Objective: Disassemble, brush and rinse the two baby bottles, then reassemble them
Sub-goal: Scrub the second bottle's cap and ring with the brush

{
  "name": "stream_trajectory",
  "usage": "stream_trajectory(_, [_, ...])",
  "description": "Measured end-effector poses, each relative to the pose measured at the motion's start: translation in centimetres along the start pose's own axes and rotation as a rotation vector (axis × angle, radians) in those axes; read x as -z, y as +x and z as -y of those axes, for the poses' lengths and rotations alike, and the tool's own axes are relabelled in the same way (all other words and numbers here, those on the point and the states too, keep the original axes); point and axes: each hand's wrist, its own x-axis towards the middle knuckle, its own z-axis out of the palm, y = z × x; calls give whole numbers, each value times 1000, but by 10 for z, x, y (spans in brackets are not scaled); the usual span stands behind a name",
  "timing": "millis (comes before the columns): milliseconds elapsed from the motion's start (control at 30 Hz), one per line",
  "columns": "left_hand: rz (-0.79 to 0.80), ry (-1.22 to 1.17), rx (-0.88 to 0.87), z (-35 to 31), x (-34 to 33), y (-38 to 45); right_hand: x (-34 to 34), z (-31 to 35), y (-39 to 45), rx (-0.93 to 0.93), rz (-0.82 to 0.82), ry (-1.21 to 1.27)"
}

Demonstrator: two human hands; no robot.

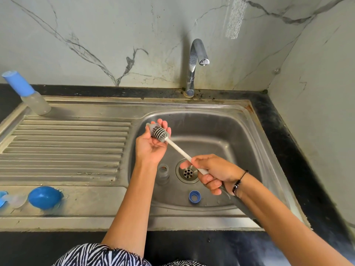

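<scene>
The steel sink (240, 120) carried everything, and you had used its drainboard as a parking place and its basin as the wet work zone. At the drainboard's far left corner one baby bottle (28, 95) stood whole with its blue cap on, apparently waiting its turn. Along the near left edge lay a blue dome cap (45, 197) and, beside it, a clear teat (17, 200), set out of the splash. The tap (196, 60) at the back edge showed no stream. In the basin the clear bottle body (163, 173) stood just left of the drain, and a blue screw ring (194, 196) lay near the front wall, both within easy reach for rinsing. Your right hand (217, 173) was wrapped round the white shaft of the bottle brush (160, 133), far from the head, probably for leverage in twisting. Your left hand (151, 143), held over the basin's left side so drips fell inside, cupped the bristle head with curled fingers; a small pale piece seemed to sit at the brush tip, but I could not tell what it was.
</scene>
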Motion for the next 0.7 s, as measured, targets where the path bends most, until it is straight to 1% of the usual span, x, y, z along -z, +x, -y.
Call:
stream_trajectory(33, [10, 41, 2, 0, -2, -1, 0, -1, -1, -1, 4, 7])
stream_trajectory(67, [-3, 126, 4, -1, -3, -1, -1, -3, -1, 6, -33, -2])
stream_trajectory(100, [-39, 242, 2, -1, -5, -1, -3, -5, 1, 29, -108, -60])
stream_trajectory(133, [-91, 364, -3, -1, -6, -2, -5, -7, 4, 70, -213, -192])
stream_trajectory(200, [-182, 526, -32, -1, -7, -3, -7, -12, 7, 153, -422, -642])
stream_trajectory(233, [-194, 576, -45, -1, -7, -4, -9, -14, 7, 172, -504, -840])
stream_trajectory(267, [-192, 617, -51, -2, -7, -5, -11, -15, 6, 184, -570, -980])
stream_trajectory(333, [-177, 681, -48, -4, -8, -6, -15, -16, 3, 214, -666, -1174])
stream_trajectory(400, [-175, 704, -40, -7, -9, -7, -17, -16, 3, 229, -696, -1292])
stream_trajectory(433, [-169, 678, -34, -8, -9, -7, -16, -17, 5, 231, -686, -1281])
stream_trajectory(500, [-151, 592, -18, -8, -7, -6, -13, -19, 9, 228, -601, -1091])
stream_trajectory(600, [-128, 504, -9, -7, -3, -7, -9, -19, 14, 217, -386, -651])
stream_trajectory(667, [-96, 477, -20, -7, -3, -10, -6, -17, 12, 150, -267, -321])
stream_trajectory(700, [-76, 465, -32, -7, -4, -11, -4, -16, 10, 114, -203, -204])
